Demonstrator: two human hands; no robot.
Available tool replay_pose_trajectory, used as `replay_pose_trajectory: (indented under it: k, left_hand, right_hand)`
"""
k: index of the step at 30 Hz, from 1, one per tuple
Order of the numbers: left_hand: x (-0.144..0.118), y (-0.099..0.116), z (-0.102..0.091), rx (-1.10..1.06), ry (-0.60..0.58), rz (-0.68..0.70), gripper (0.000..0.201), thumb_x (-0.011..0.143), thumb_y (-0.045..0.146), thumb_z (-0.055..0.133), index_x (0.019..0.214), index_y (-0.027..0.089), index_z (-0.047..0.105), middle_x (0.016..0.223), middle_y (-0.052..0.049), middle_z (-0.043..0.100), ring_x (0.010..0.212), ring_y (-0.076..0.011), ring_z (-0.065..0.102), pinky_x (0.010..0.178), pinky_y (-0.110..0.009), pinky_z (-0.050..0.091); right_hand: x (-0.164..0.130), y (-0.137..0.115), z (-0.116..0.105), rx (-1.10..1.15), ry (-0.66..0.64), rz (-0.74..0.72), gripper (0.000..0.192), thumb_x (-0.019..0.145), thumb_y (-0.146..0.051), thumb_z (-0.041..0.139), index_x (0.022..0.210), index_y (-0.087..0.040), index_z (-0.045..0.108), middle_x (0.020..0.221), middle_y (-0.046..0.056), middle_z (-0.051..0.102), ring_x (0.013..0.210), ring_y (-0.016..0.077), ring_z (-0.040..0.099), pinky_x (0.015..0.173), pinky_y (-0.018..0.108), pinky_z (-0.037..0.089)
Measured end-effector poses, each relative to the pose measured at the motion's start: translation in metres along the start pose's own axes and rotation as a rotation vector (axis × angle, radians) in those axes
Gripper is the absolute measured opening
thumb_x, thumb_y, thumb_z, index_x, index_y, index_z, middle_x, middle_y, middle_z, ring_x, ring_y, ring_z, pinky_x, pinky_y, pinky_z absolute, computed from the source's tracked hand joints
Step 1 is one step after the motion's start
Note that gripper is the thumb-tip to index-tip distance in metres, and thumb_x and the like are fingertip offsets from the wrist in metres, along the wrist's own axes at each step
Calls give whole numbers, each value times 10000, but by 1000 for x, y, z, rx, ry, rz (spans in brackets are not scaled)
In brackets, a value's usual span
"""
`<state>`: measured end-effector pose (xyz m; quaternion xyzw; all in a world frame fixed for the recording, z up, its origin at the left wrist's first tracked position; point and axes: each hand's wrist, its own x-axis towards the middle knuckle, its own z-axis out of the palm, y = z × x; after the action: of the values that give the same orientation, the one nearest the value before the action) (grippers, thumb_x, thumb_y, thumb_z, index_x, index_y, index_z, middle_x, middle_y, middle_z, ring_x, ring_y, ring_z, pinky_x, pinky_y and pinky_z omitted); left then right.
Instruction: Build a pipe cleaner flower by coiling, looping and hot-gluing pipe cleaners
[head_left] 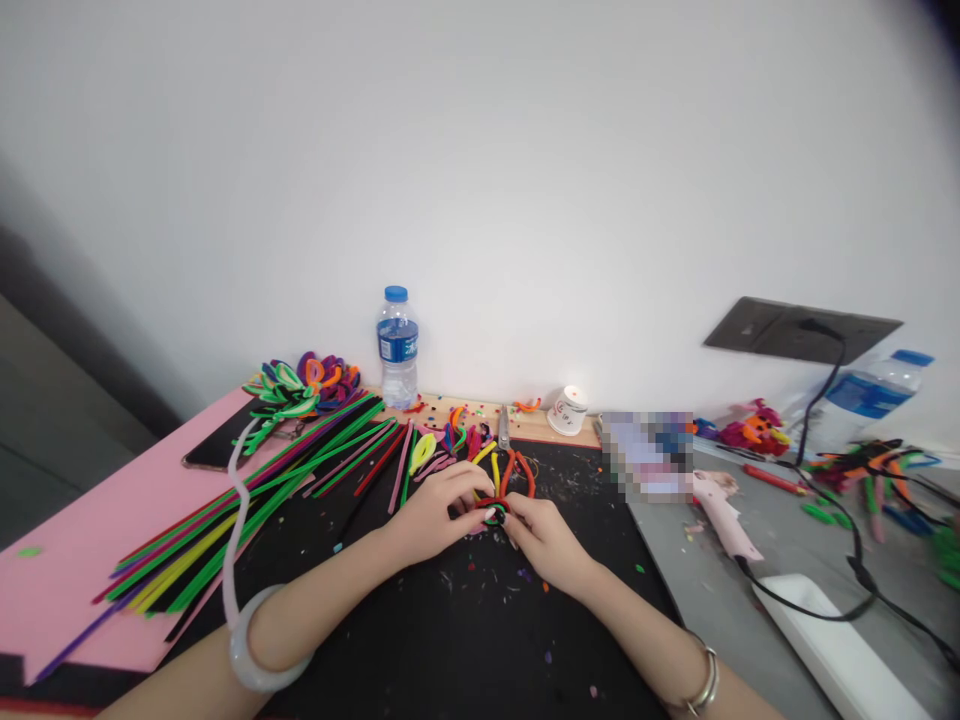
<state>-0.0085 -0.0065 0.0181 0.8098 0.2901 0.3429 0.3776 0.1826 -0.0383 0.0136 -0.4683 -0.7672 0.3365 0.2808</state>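
My left hand (pixel 442 510) and my right hand (pixel 544 540) meet over the black mat (pixel 465 640). Between their fingertips is a small bent pipe cleaner piece (pixel 493 514) with red, green and dark parts. Thumb and fingers of both hands are closed on it; the fingers hide part of its shape. Just beyond it lie orange-red curved lengths (pixel 525 473), which may be tool handles, and a narrow metal tool (pixel 503 428). A yellow looped pipe cleaner (pixel 422 454) rests beyond my left hand.
Many coloured pipe cleaners (pixel 300 480) spread on the left, beside a phone (pixel 217 445). A water bottle (pixel 397 350) and a paper cup (pixel 568 412) stand along the wall. At right are a pink glue gun (pixel 726 515), its black cord and a white box (pixel 832 640).
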Motion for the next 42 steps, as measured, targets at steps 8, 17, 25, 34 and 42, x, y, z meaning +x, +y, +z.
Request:
replay_pose_trajectory:
  k: [8,17,25,34,42]
  left_hand:
    - [5,-2,-5,80,30,69,174,862,142,448,890,179,615,944,-58,618,905,-169,562,864,-305,434]
    - [6,-3,-7,75,-2,59,182,858,149,451,883,190,627,951,-56,624,926,-176,558,864,-312,428]
    - [6,-4,-6,34,15,42,159,842,163,474,857,183,631,927,-57,625,890,-174,565,792,-288,452]
    - [5,-11,-2,-58,63,-22,128,825,215,518,864,172,632,921,-61,611,807,-154,569,614,-224,458]
    - [6,-9,-4,-34,42,9,150,830,186,505,840,172,654,908,-62,620,836,-162,576,658,-238,470]
  right_hand:
    - [-1,0,-1,-8,-12,7,236,856,-178,392,621,-189,374,522,-47,433,479,91,406,493,196,303]
    - [-1,0,-1,14,-28,8,233,861,-188,399,629,-190,387,525,-50,429,473,91,396,488,198,297]
    - [0,0,-1,26,-34,-3,254,874,-222,403,623,-189,385,519,-52,425,467,87,389,484,198,291]
    - [-1,-1,-3,39,-38,-1,260,875,-233,401,618,-188,388,521,-51,425,470,87,384,481,199,285]
    - [0,1,-2,29,-35,-6,274,883,-249,404,618,-186,382,526,-50,417,477,87,373,484,202,281]
